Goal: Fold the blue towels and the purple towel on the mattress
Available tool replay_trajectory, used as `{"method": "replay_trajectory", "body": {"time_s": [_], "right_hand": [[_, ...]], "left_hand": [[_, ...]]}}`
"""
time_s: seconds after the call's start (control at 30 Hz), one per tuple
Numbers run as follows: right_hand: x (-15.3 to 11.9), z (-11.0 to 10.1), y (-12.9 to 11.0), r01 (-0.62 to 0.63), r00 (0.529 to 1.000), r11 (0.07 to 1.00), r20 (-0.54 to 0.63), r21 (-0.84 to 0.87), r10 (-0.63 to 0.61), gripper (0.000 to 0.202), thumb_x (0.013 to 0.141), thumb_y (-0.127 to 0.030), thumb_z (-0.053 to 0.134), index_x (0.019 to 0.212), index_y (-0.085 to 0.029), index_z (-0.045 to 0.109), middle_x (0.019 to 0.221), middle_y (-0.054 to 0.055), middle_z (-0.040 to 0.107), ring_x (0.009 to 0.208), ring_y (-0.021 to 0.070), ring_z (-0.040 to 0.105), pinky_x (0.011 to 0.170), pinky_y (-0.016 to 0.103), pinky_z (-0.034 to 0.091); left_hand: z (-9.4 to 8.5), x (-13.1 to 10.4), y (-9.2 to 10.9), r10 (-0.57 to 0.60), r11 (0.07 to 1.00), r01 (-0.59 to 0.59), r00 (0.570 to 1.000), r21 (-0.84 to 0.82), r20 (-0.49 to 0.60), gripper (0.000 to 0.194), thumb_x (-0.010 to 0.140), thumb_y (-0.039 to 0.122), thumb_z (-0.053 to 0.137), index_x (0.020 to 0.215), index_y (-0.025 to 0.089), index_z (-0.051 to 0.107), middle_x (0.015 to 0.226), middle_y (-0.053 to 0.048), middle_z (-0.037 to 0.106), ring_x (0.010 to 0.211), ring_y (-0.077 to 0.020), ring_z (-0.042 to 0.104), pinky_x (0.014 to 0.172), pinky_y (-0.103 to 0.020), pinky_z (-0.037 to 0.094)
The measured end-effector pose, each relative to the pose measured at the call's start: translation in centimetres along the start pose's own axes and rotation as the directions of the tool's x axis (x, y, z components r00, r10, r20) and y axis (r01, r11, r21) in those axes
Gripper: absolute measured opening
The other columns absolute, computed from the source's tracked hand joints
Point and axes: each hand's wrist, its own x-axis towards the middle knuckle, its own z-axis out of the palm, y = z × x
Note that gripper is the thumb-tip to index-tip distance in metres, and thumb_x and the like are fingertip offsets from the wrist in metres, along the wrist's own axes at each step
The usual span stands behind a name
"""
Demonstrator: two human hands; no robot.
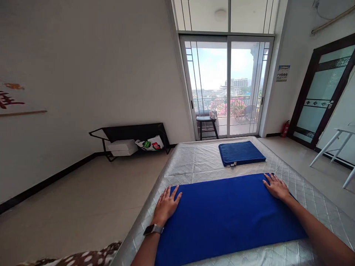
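A blue cloth (pixel 230 218) lies spread flat on a silver-grey quilted mattress (pixel 181 162). My left hand (pixel 165 203) rests flat on its far left corner, fingers spread, with a watch on the wrist. On the far right corner lies my right hand (pixel 276 187), palm down with the fingers stretched out. A few soft wrinkles show in the cloth near my right forearm. Beyond it, farther up the mattress, sits a neat stack of folded blue cloth (pixel 241 152) with small white tags at its near edge.
A low black rack (pixel 133 133) by the left wall holds a white box (pixel 122 147) and a printed bag (pixel 151 144). A dark stool (pixel 206 120) is near the sliding glass door (pixel 229 85). White table legs (pixel 330 149) stand at right. A brown spotted blanket (pixel 91 256) lies bottom left.
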Motion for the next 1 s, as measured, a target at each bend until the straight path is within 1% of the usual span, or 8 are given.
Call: {"method": "replay_trajectory", "body": {"time_s": [0.17,0.23,0.3,0.43,0.53,0.67,0.87,1.0], "right_hand": [[0.7,-3.3,-4.2,-0.06,0.998,0.993,-0.015,-0.106,0.059,0.05,0.099,-0.029,0.03,0.136,-0.015,0.061,0.139,0.021,0.061,0.129,0.0347,0.056,0.113,0.061,0.028],[0.2,-3.8,-8.3,0.001,0.998,0.995,-0.061,-0.098,-0.007,0.048,0.099,-0.028,0.032,0.134,-0.014,0.063,0.144,0.021,0.056,0.136,0.0343,0.05,0.116,0.057,0.024],[-1.4,-3.2,-13.6,0.169,0.978,0.985,-0.119,-0.035,-0.173,0.049,0.1,-0.033,0.034,0.141,-0.016,0.057,0.152,0.016,0.049,0.143,0.0297,0.041,0.12,0.048,0.02],[-5.9,0.0,-23.2,0.606,0.795,0.776,-0.086,0.175,-0.601,0.056,0.103,-0.047,0.028,0.152,-0.025,0.043,0.16,0.006,0.04,0.148,0.0231,0.032,0.122,0.042,0.02],[-7.5,1.7,-25.6,0.679,0.718,0.687,-0.043,0.258,-0.694,0.059,0.102,-0.051,0.028,0.154,-0.026,0.04,0.162,0.005,0.034,0.151,0.0233,0.027,0.123,0.044,0.017],[-5.7,1.7,-21.3,0.606,0.781,0.754,-0.012,0.255,-0.624,0.059,0.101,-0.049,0.029,0.155,-0.027,0.039,0.163,0.003,0.032,0.152,0.0219,0.023,0.124,0.044,0.016],[-0.9,0.6,-7.5,0.303,0.952,0.947,0.013,0.103,-0.306,0.064,0.1,-0.049,0.023,0.156,-0.021,0.036,0.163,0.006,0.032,0.153,0.0226,0.021,0.123,0.045,0.019],[1.4,1.2,-0.4,0.13,0.991,0.991,-0.025,0.041,-0.129,0.066,0.099,-0.047,0.022,0.156,-0.017,0.035,0.163,0.008,0.033,0.152,0.024,0.024,0.123,0.046,0.02]], "left_hand": [[-0.5,-0.2,0.8,-0.011,1.0,0.011,1.0,0.004,0.004,0.063,0.102,0.053,0.029,0.156,0.022,0.034,0.16,-0.016,0.035,0.148,-0.0291,0.033,0.12,-0.047,0.025],[-0.7,-0.3,1.0,-0.019,1.0,0.019,1.0,0.005,0.001,0.063,0.102,0.053,0.029,0.156,0.022,0.034,0.16,-0.016,0.035,0.148,-0.0293,0.033,0.12,-0.047,0.024],[-0.7,-0.2,1.1,-0.019,1.0,0.019,1.0,0.0,-0.013,0.062,0.102,0.052,0.031,0.156,0.023,0.035,0.16,-0.016,0.035,0.148,-0.0298,0.033,0.121,-0.048,0.024],[-0.4,-0.2,1.0,-0.017,1.0,0.017,1.0,-0.008,-0.022,0.062,0.101,0.052,0.033,0.155,0.021,0.036,0.16,-0.016,0.035,0.148,-0.0305,0.032,0.121,-0.047,0.024],[0.0,-0.2,0.7,-0.023,1.0,0.023,0.999,-0.007,-0.032,0.063,0.101,0.052,0.033,0.156,0.021,0.036,0.16,-0.016,0.035,0.148,-0.0306,0.033,0.12,-0.048,0.025],[0.4,0.0,0.2,-0.001,1.0,0.002,1.0,0.029,-0.019,0.064,0.1,0.053,0.033,0.155,0.02,0.037,0.159,-0.015,0.036,0.147,-0.0308,0.034,0.119,-0.049,0.027],[0.5,0.0,-0.1,-0.018,0.999,0.018,1.0,0.031,-0.001,0.065,0.1,0.053,0.033,0.157,0.02,0.032,0.161,-0.016,0.034,0.148,-0.0296,0.032,0.12,-0.048,0.025],[0.7,0.0,-0.2,-0.031,0.999,0.031,1.0,0.035,-0.005,0.064,0.101,0.05,0.032,0.157,0.019,0.031,0.162,-0.016,0.031,0.15,-0.0275,0.028,0.122,-0.045,0.022]]}}
